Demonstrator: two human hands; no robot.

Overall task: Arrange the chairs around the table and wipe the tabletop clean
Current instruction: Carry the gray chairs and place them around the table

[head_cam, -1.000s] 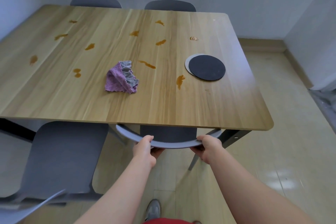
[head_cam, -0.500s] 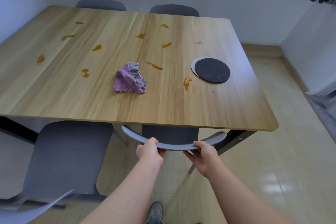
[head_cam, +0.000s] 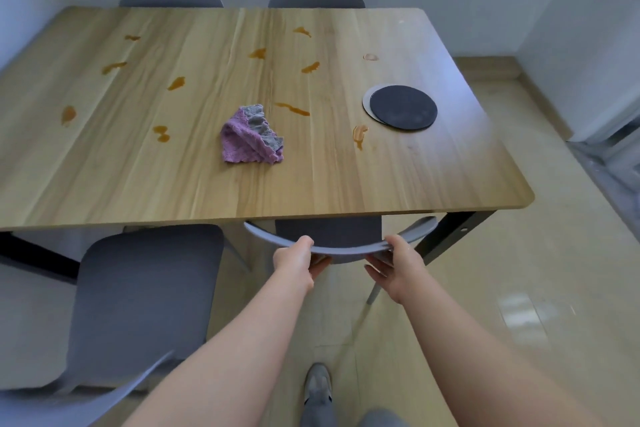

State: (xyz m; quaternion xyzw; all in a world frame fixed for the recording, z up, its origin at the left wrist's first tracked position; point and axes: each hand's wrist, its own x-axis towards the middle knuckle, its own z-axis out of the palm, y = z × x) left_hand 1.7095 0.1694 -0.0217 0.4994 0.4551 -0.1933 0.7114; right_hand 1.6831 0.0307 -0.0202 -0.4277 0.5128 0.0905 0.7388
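While arms reach forward | left hand (head_cam: 293, 262) grips chair backrest (head_cam: 417, 228) | right hand (head_cam: 396, 267) grips it too

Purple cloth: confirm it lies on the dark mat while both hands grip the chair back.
Wrong place. The head view shows the purple cloth on bare tabletop, apart from the dark mat. Left hand and right hand do grip the chair back.

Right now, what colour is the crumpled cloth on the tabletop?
The cloth is purple with a grey side, clearest in the head view.
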